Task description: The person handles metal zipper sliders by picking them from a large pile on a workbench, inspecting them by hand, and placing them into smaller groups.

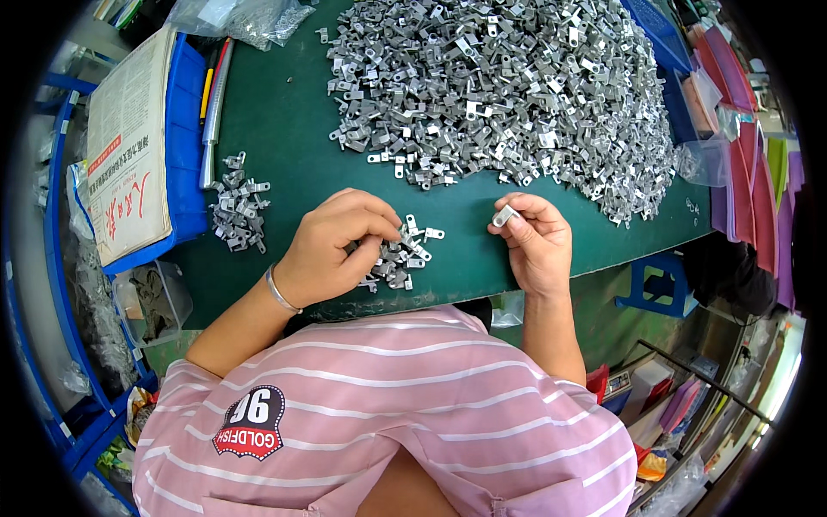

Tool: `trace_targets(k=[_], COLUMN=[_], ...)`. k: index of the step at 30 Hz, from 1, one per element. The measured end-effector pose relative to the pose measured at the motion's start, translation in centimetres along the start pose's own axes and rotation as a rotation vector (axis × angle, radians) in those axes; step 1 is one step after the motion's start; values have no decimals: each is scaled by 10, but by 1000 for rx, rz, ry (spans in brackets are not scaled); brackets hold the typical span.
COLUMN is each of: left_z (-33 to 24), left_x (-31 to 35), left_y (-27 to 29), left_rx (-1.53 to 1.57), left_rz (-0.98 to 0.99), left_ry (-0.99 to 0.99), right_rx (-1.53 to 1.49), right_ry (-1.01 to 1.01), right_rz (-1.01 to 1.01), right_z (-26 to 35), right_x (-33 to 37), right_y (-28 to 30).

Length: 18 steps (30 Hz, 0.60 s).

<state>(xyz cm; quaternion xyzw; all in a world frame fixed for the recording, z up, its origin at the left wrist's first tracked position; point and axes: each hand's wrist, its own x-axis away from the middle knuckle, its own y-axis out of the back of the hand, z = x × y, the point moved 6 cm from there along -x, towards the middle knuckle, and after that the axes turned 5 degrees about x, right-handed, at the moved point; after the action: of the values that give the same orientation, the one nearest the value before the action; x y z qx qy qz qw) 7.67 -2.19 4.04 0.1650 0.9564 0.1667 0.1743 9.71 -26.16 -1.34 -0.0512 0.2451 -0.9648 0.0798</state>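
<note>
A small silver L-shaped metal bracket with a hole (506, 215) is pinched between the thumb and fingers of my right hand (539, 243), raised above the near edge of the green table. My left hand (336, 243), with a bracelet at the wrist, is at the left side of a small heap of similar brackets (407, 258). Its fingers are bent, with a gap between thumb and fingertips, and I see no part held there. A large mound of the same brackets (491, 95) covers the far middle and right of the table. Another small heap (239, 207) lies farther left.
A blue bin (185, 138) with a newspaper on it stands at the left, beside pens and a long silver tool (211, 142). Clear plastic bags (250, 19) lie at the back left. A blue stool (659, 284) is beyond the table's right front edge.
</note>
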Motion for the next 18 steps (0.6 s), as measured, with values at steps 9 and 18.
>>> trace_targets(k=[9,18], left_z=[4,3], left_x=[0,-1], left_y=[-2,-6], left_rx=[16,-32], left_rz=[-33,31], left_ry=[77,65], right_rx=[1123,1523], right_ry=[596,687], right_rz=[271,-207], right_z=[20,36], right_x=[19,-19], right_y=[-60,-40])
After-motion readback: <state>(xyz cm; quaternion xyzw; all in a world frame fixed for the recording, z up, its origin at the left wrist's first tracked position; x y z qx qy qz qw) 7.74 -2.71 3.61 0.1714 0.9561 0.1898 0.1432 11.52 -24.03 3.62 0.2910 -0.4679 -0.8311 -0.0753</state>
